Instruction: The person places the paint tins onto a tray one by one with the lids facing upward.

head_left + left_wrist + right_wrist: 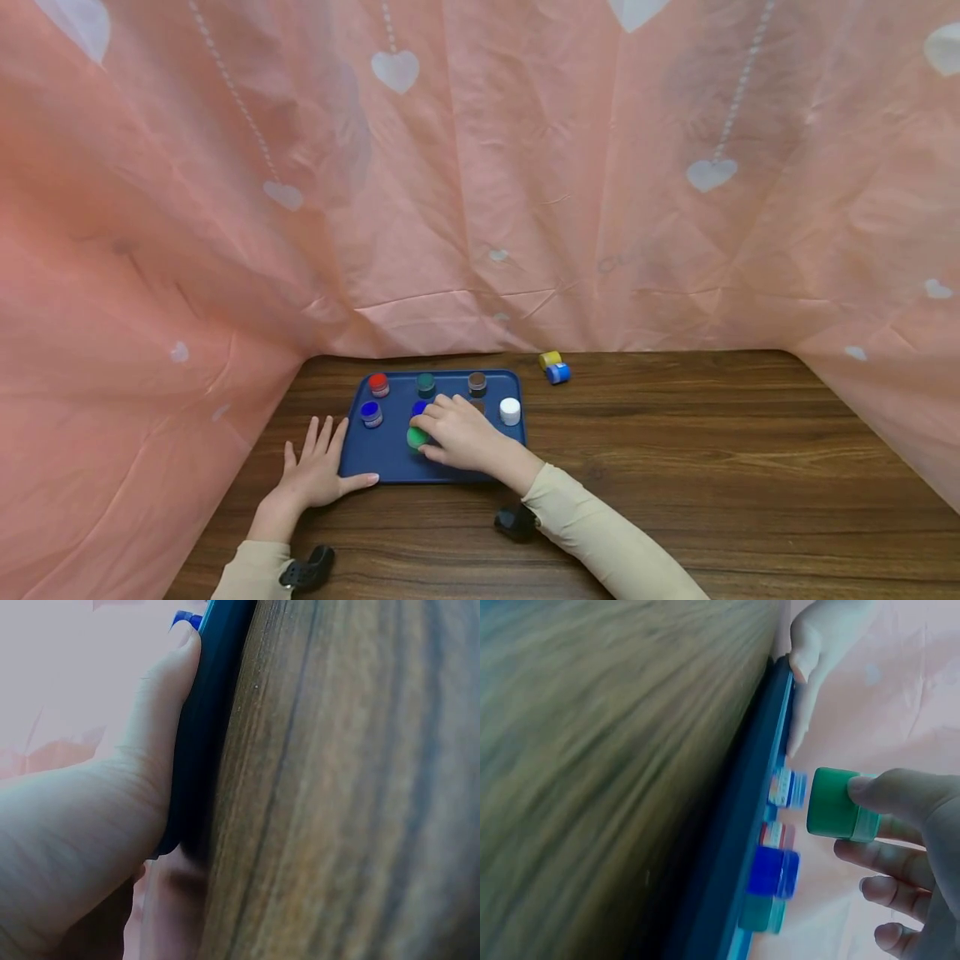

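My right hand (467,437) pinches a small green paint jar (831,802) between thumb and fingers. In the right wrist view the jar hangs above the blue tray (386,462), apart from it. My left hand (315,479) lies at the tray's left front corner, fingers spread and straight, thumb along the rim. On the tray stand a red jar (378,384), a dark green jar (426,384), a brown jar (477,383), a blue jar (371,414) and a white jar (510,411). Another blue jar (772,871) and a second brown jar (477,406) are partly hidden by my right hand in the head view.
Behind the tray's right corner, a yellow jar (550,360) and a blue jar (558,372) lie on their sides on the wooden table (712,450). A pink curtain (525,208) hangs along the back and sides.
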The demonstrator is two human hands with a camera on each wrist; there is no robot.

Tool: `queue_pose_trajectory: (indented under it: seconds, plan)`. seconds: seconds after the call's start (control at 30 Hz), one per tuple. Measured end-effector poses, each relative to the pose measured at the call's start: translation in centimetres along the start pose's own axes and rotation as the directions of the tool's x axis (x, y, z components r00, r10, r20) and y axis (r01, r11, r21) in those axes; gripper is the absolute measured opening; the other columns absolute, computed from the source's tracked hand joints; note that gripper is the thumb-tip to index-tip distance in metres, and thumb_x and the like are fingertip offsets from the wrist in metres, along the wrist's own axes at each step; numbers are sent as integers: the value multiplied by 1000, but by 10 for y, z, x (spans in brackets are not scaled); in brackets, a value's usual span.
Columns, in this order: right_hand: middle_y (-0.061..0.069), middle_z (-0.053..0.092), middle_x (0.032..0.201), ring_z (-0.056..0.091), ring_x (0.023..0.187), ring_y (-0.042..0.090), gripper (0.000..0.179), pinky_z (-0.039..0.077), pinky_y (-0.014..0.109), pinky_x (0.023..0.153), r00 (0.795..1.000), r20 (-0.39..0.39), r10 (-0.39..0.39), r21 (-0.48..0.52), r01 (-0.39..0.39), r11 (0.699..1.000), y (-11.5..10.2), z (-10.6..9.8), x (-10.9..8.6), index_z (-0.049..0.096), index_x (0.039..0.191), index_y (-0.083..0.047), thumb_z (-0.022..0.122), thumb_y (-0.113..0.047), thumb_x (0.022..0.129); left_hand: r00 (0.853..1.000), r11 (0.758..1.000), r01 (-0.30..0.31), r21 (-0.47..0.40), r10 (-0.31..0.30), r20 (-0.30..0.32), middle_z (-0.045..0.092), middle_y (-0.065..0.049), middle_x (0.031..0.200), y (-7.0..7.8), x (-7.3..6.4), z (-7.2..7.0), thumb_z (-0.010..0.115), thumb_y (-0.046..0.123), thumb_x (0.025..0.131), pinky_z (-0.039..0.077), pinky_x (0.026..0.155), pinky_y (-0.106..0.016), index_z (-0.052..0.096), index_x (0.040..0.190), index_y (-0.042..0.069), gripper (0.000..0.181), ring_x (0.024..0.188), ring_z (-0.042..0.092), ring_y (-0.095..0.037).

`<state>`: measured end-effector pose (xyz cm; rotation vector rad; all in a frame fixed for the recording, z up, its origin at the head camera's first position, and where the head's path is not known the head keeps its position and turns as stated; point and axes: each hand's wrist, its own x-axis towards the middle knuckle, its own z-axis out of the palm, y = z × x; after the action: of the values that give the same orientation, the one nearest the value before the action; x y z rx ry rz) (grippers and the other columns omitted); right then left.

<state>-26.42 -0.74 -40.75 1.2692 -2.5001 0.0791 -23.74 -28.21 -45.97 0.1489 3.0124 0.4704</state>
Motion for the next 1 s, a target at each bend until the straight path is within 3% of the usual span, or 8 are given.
queue_pose_trajectory:
  seconds: [0.3,0.6,0.77,1.0]
  plan:
    - [-7,70,109,58,100,11,35,44,22,75,999,53,1,-17,-1,1000,-18,11,18,67,122,-22,65,-41,93,999,1000,19,12,-19,41,8,-32,159,7,-4,-8,61,79,73,-3,104,-80,13,156,2,123,148,-5,-50]
    - [-9,70,105,57,95,10,33,44,22,75,996,89,-3,-29,6,1000,-31,24,35,68,119,-24,67,-41,91,998,1000,27,-9,-26,61,5,-34,159,7,-4,-7,61,77,74,-6,103,-81,12,156,1,122,147,-7,-51]
    - [-9,70,104,57,92,10,32,41,21,70,992,126,21,5,-22,1000,-36,27,44,69,118,-25,68,-41,90,998,999,23,-23,-22,54,3,-32,160,1,-1,-3,59,81,72,-10,103,-80,10,156,2,126,147,-9,-50]
    - [-10,71,112,60,97,9,33,46,23,73,982,177,64,36,-71,997,-39,26,56,70,118,-26,69,-42,89,999,999,16,-36,-14,52,3,-32,160,1,-2,-3,57,84,70,-12,102,-80,10,156,3,128,148,-10,-49]
